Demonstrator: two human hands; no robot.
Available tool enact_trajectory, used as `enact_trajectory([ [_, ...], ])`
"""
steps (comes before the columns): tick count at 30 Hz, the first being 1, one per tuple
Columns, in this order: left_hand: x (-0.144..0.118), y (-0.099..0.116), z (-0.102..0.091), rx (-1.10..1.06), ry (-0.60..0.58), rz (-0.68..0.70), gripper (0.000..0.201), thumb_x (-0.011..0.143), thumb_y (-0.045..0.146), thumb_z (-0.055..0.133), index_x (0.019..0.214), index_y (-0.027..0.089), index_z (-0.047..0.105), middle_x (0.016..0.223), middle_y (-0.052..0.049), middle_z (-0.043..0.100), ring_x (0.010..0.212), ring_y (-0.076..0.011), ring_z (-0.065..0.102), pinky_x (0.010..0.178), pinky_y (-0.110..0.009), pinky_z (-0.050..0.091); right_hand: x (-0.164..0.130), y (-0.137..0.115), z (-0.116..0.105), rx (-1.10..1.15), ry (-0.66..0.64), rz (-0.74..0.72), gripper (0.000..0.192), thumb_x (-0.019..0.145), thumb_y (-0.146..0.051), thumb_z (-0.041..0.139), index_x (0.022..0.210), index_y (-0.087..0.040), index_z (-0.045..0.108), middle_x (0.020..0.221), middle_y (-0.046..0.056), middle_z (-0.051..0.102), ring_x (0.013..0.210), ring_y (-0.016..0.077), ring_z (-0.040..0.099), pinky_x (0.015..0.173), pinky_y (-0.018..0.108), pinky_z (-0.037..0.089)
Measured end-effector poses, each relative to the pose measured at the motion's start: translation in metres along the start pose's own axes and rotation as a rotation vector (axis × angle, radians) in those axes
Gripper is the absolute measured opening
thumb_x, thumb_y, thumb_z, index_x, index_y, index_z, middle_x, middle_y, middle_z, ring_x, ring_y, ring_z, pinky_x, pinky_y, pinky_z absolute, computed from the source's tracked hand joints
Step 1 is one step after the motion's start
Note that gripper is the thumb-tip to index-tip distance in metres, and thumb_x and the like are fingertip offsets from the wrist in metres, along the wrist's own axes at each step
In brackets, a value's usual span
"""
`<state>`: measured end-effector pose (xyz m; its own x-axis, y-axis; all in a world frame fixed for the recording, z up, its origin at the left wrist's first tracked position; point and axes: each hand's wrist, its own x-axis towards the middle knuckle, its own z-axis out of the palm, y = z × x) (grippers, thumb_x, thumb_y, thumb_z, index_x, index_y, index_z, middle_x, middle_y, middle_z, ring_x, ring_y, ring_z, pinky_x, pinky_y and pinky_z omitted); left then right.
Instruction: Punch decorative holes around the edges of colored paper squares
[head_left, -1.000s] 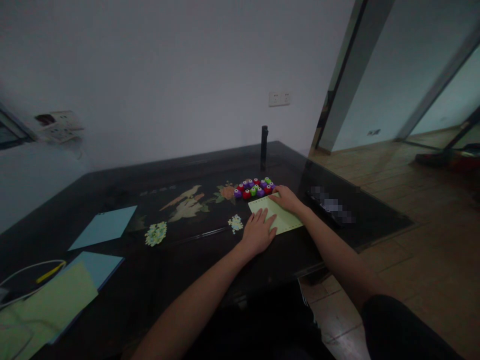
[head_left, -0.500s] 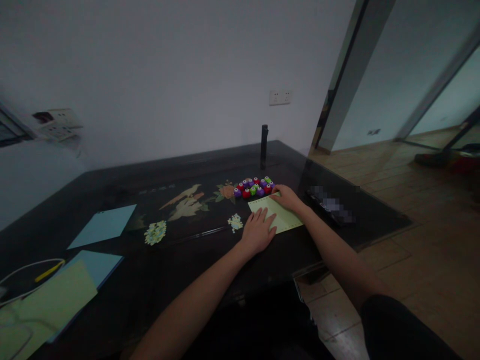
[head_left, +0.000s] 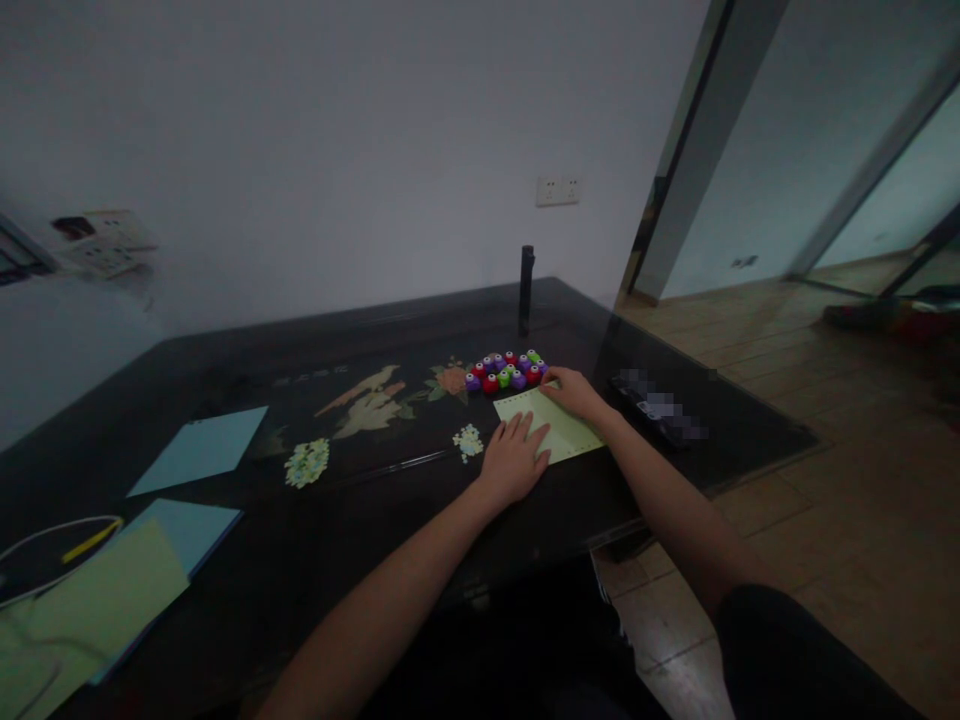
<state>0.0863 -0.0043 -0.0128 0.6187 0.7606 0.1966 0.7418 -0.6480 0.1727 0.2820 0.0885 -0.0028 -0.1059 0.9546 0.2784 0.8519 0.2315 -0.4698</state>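
A pale green sheet of paper (head_left: 570, 432), with small dark marks along its edges, lies on the dark table in front of me. My left hand (head_left: 514, 460) rests flat on the sheet's left side, fingers spread. At the far edge of the same paper, my right hand (head_left: 568, 390) has its thumb and fingers closed on the rim; its palm side is hidden. Right beyond those fingertips stands a cluster of small round stampers (head_left: 506, 375) in red, purple and green. Left of my left hand is a small heap of pale paper bits (head_left: 468, 441).
A larger heap of paper bits (head_left: 307, 463) lies further left. Blue sheets (head_left: 202, 450) and a green sheet (head_left: 105, 610) lie at the left, near a yellow pen-like stick (head_left: 91, 540). A black upright cylinder (head_left: 526, 285) stands at the back. A dark, blurred-out object (head_left: 656, 410) lies right.
The whole view has shifted slightly. Both hands keep nearly the same place on the paper, and no object has visibly moved.
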Motion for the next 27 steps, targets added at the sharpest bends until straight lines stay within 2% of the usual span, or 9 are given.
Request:
enact_trajectory([
  [8,0.0,0.0,0.0,-0.007,-0.003,-0.006,0.047,0.092,0.041,0.033,0.136,0.026,0.038,0.146,-0.007,0.035,0.136,-0.0224,0.027,0.111,-0.042,0.022,0.0,0.001,0.0,0.048,0.007,-0.009,0.015,0.077,-0.026,0.057,0.084,-0.015,0.064,0.091,0.007,0.067,0.086,0.0194,0.059,0.079,0.029,0.042],
  [11,0.0,0.0,-0.001,-0.009,-0.009,-0.005,0.047,0.092,0.041,0.032,0.137,0.026,0.038,0.147,-0.007,0.034,0.137,-0.0221,0.026,0.111,-0.042,0.022,0.001,0.003,-0.001,0.153,0.008,0.025,0.016,0.073,-0.027,0.059,0.082,-0.015,0.065,0.087,0.006,0.067,0.083,0.0186,0.059,0.078,0.028,0.043],
  [14,0.0,0.0,-0.002,-0.012,-0.028,-0.011,0.047,0.092,0.04,0.032,0.137,0.026,0.038,0.147,-0.006,0.033,0.137,-0.0221,0.025,0.111,-0.042,0.021,0.001,0.007,-0.002,0.314,-0.012,0.124,0.021,0.07,-0.032,0.061,0.082,-0.015,0.066,0.076,0.003,0.066,0.072,0.0169,0.059,0.07,0.027,0.045],
  [17,0.0,0.0,-0.002,-0.014,-0.027,-0.013,0.047,0.092,0.041,0.031,0.136,0.026,0.038,0.148,-0.006,0.032,0.137,-0.0223,0.026,0.111,-0.043,0.022,-0.001,0.01,-0.004,0.476,-0.052,0.224,0.028,0.066,-0.036,0.064,0.085,-0.015,0.066,0.065,-0.001,0.063,0.061,0.0149,0.056,0.059,0.024,0.045],
  [20,0.0,-0.001,0.0,-0.013,-0.011,-0.004,0.047,0.092,0.041,0.031,0.136,0.026,0.039,0.147,-0.007,0.033,0.137,-0.0222,0.026,0.111,-0.042,0.022,-0.003,0.011,-0.008,0.644,-0.14,0.277,0.032,0.063,-0.032,0.068,0.09,-0.016,0.064,0.064,-0.001,0.063,0.058,0.0141,0.057,0.053,0.023,0.045],
  [24,0.0,-0.001,0.0,-0.01,-0.008,0.001,0.047,0.092,0.041,0.032,0.136,0.026,0.039,0.147,-0.007,0.034,0.136,-0.0227,0.027,0.111,-0.042,0.022,-0.005,0.01,-0.017,0.756,-0.258,0.31,0.038,0.064,-0.024,0.07,0.1,-0.017,0.062,0.069,0.0,0.065,0.057,0.0128,0.059,0.053,0.022,0.047],
  [27,0.0,-0.001,0.0,-0.01,-0.019,-0.005,0.047,0.092,0.041,0.032,0.136,0.027,0.038,0.147,-0.006,0.033,0.136,-0.0224,0.026,0.111,-0.042,0.022,-0.005,0.012,-0.019,0.797,-0.275,0.342,0.047,0.065,-0.02,0.07,0.111,-0.018,0.057,0.076,0.001,0.068,0.06,0.0138,0.062,0.056,0.024,0.05],
])
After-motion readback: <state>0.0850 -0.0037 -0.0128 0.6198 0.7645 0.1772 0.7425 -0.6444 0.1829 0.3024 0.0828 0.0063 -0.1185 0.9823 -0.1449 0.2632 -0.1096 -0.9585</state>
